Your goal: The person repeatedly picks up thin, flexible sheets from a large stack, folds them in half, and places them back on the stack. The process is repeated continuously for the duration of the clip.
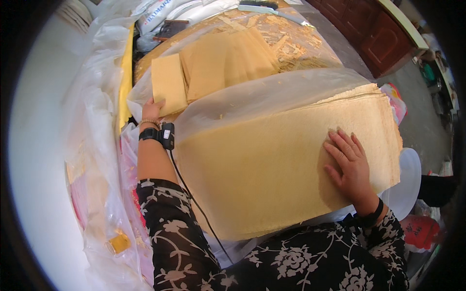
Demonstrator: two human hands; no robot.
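Note:
A thick stack of large tan sheets [257, 165], with fibrous, ragged edges, lies right in front of me. My right hand [347, 162] rests flat near its right end, fingers stretched out, gripping nothing. At the far left, my left hand [154, 109] closes on the near left corner of a small stack of narrow tan sheets [169, 82]. Part of that hand's grip is hidden under the stack. Beside it, more narrow tan sheets [223, 63] are fanned out to the right, overlapping. Whether the sheets are paper cannot be made out.
Clear plastic film [281, 92] lies between the large stack and the narrow sheets. Scraps [286, 41] litter the far tabletop, near a brush [272, 10]. White sacks [179, 14] lie behind. Dark red cabinets [374, 34] stand far right; crumpled plastic sheeting [97, 160] runs along the left.

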